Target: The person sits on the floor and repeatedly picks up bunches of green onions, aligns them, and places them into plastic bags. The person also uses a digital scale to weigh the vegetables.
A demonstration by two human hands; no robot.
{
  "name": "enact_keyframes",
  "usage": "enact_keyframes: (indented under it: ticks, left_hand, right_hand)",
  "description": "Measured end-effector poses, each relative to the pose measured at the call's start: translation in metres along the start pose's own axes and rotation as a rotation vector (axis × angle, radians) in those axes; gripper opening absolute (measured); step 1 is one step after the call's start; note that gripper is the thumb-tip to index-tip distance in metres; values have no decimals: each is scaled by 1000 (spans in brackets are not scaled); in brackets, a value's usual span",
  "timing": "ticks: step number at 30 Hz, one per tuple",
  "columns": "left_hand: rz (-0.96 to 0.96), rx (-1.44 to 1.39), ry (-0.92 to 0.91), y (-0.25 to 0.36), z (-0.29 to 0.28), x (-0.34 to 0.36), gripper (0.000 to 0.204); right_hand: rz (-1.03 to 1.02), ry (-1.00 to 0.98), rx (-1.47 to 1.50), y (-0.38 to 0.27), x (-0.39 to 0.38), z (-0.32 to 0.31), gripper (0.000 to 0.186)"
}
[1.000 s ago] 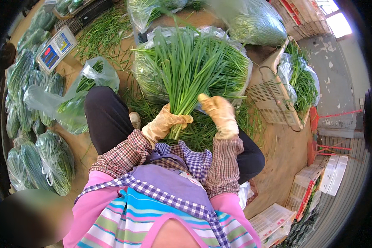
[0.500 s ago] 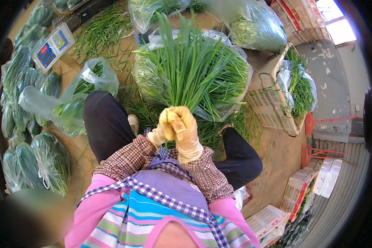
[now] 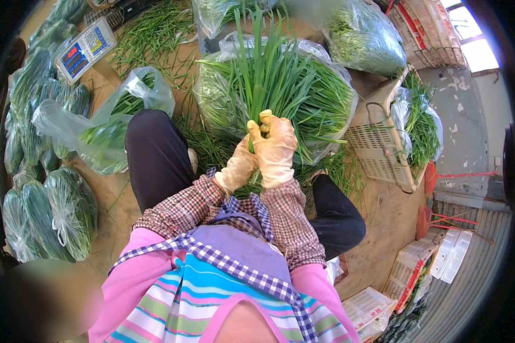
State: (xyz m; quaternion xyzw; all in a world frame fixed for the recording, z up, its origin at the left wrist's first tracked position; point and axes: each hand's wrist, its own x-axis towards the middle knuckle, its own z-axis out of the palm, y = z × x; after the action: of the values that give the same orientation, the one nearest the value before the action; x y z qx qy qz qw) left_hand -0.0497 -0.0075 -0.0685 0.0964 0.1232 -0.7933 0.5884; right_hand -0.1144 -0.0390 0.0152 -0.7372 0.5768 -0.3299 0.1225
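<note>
Both my hands wear stained, yellowish-white gloves. In front of my lap, my left hand (image 3: 238, 164) is closed around the lower stems of an upright bunch of garlic chives (image 3: 262, 80). Just above and to the right of it, my right hand (image 3: 276, 146) grips the same bunch, its thumb and curled forefinger at the front of the stems. The long flat leaves fan out away from me. Behind them lies a large open plastic bag (image 3: 214, 106) full of more chives. My palms and much of the stems are hidden by the gloves.
A clear bag of greens (image 3: 111, 151) lies beside my left knee, near a digital scale (image 3: 86, 50). Bagged bundles (image 3: 68, 211) line the left side. A beige plastic crate (image 3: 377, 146) with greens stands at the right. Loose leaves (image 3: 149, 46) litter the floor.
My hands have moved up along the bunch and slightly right. The right hand has shifted above the left, its fingers now raised on the stems. The whole view has shifted slightly.
</note>
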Motion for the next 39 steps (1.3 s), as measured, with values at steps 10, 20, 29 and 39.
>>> enact_keyframes:
  ticks: [10, 20, 29, 39]
  left_hand:
    - [-207, 465, -54, 22, -9, -5, 42]
    - [-318, 361, 4, 23, -17, 12, 29]
    - [-221, 448, 89, 7, 1, 21, 27]
    - [-175, 377, -8, 13, 0, 19, 25]
  right_hand:
    - [723, -168, 1075, 24, -9, -8, 14]
    - [284, -315, 1700, 26, -54, -69, 11]
    - [613, -404, 565, 44, -84, -68, 22]
    - [359, -300, 1221, 36, -86, -80, 15]
